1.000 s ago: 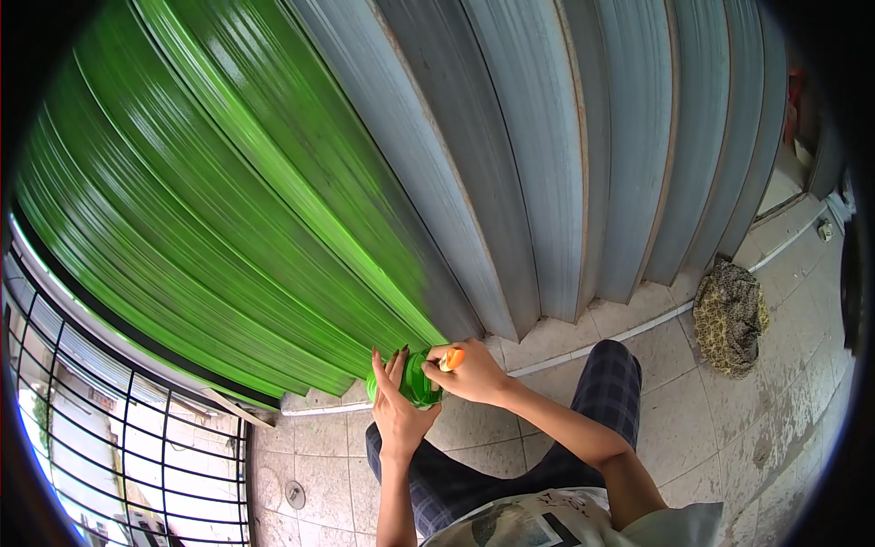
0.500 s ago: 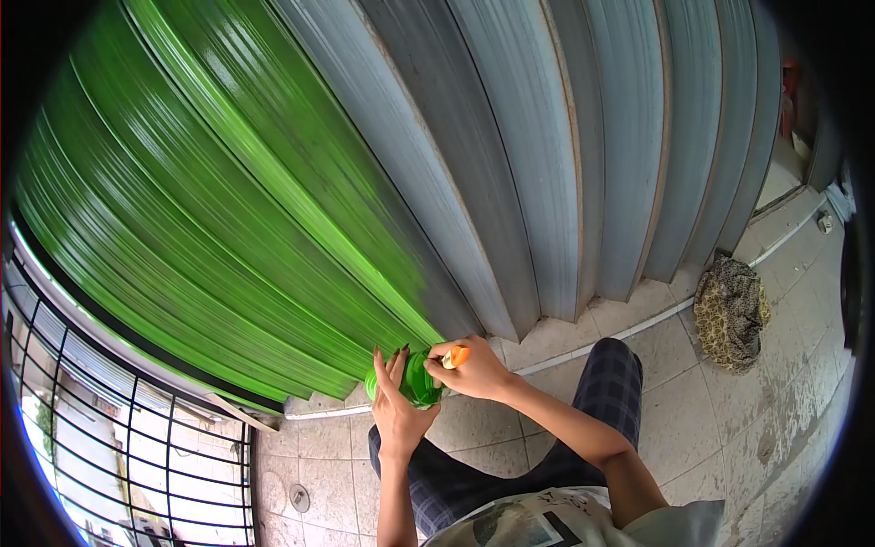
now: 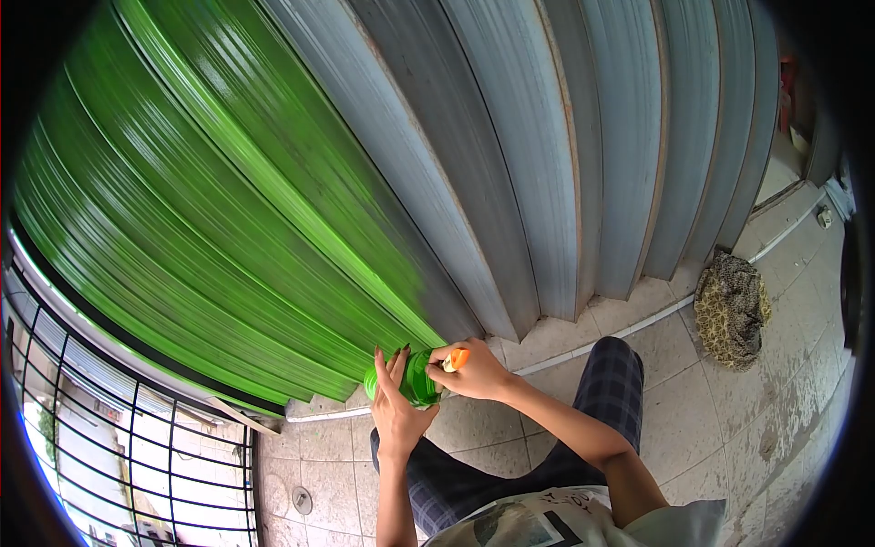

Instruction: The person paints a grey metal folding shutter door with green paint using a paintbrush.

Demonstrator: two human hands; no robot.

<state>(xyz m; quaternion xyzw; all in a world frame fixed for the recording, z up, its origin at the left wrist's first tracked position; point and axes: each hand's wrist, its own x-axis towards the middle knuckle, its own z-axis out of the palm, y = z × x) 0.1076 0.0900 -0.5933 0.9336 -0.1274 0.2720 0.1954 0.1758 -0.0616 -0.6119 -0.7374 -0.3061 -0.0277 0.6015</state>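
Looking at a left hand (image 3: 401, 422) cupped round the side of a green tub (image 3: 419, 381), fingers only partly curled, spread about to the tub's width, with nothing else in hold. Over in the right hand (image 3: 481, 372), a tight curl round an orange-handled brush (image 3: 457, 360). Well, probably a brush; can't make out any bristles, just a handle end poking up past the right fingers, right beside the tub.

Just beyond the left fingertips, the lower end of some glossy green shutter panels (image 3: 228, 219), possibly wet. Farther out past the right fingers, bare grey panels (image 3: 510, 173).

Biggest worry from here, tbh: dropping or tipping the tub. Likely down to that loose-looking left grip, maybe some slick paint on the skin, plus a sideways shove from the brush. Could easily slop green onto the tiled floor (image 3: 693, 438) below the fingers, or onto the plaid trousers (image 3: 609, 387) on the near side of them.

Also could smear the green edge nearest the left fingertips, from letting knuckles drift into it. Maybe drips too, from overloading the brush. Less worried about the patterned cloth (image 3: 729, 310), well off past the right fingers.
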